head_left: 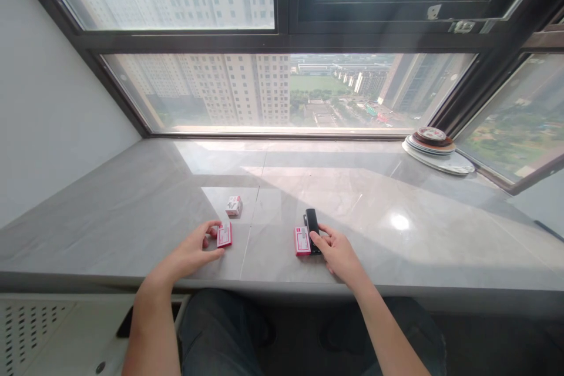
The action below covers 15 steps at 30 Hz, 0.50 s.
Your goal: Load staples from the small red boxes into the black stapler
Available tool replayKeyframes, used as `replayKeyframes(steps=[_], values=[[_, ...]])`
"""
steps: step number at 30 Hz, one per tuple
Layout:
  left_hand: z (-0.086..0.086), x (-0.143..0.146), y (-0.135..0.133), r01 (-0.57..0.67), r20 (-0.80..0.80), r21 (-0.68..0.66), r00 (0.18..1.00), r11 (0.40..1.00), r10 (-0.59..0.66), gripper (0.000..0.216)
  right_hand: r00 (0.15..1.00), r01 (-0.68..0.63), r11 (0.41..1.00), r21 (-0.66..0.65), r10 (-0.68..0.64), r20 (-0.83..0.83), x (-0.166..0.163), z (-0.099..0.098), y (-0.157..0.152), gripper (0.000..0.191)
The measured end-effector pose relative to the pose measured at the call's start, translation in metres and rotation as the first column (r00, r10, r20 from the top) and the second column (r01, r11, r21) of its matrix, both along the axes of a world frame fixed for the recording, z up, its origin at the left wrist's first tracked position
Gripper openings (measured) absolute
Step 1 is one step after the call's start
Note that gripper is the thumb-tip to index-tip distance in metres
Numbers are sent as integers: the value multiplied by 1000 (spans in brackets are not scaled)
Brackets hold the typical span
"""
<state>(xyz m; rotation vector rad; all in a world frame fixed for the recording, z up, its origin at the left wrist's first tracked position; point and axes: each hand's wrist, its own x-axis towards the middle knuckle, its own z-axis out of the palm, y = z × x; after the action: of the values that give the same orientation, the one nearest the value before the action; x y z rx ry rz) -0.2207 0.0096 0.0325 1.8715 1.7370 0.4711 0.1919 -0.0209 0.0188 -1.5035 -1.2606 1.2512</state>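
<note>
My left hand (200, 248) has its thumb and index finger at the near and far ends of a small flat pink-and-white box (224, 235) on the countertop. Just beyond it stands a small white box with dark and red print (234, 205). My right hand (337, 251) is closed around a black stapler (312, 224), thumb on its top and fingers along its right side. Against the stapler's left side lies another pink-and-white box (302, 241), and the right hand does not appear to grip it.
The grey marbled countertop (154, 200) runs up to a dark-framed window (282, 41). A stack of plates or round mats (434, 150) sits in the far right corner. Below the front edge are my legs (220, 329) and a white perforated panel (44, 329) at left.
</note>
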Motion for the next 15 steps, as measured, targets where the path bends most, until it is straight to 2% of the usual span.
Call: replayKeyframes(steps=[5, 8, 12, 15], values=[[4, 54, -17, 40, 25, 114, 999, 993, -43, 49, 1000, 10, 1000, 18, -10, 26, -1, -1, -2, 76], [14, 100, -24, 89, 129, 111, 986, 990, -103, 46, 999, 16, 1000, 19, -17, 34, -2, -3, -2, 76], [27, 160, -25, 176, 249, 229, 940, 958, -232, 53, 999, 11, 1000, 25, -12, 45, -2, -3, -2, 77], [28, 189, -19, 273, 268, 254, 902, 928, -339, 62, 999, 18, 999, 31, -19, 41, -3, 0, -4, 77]])
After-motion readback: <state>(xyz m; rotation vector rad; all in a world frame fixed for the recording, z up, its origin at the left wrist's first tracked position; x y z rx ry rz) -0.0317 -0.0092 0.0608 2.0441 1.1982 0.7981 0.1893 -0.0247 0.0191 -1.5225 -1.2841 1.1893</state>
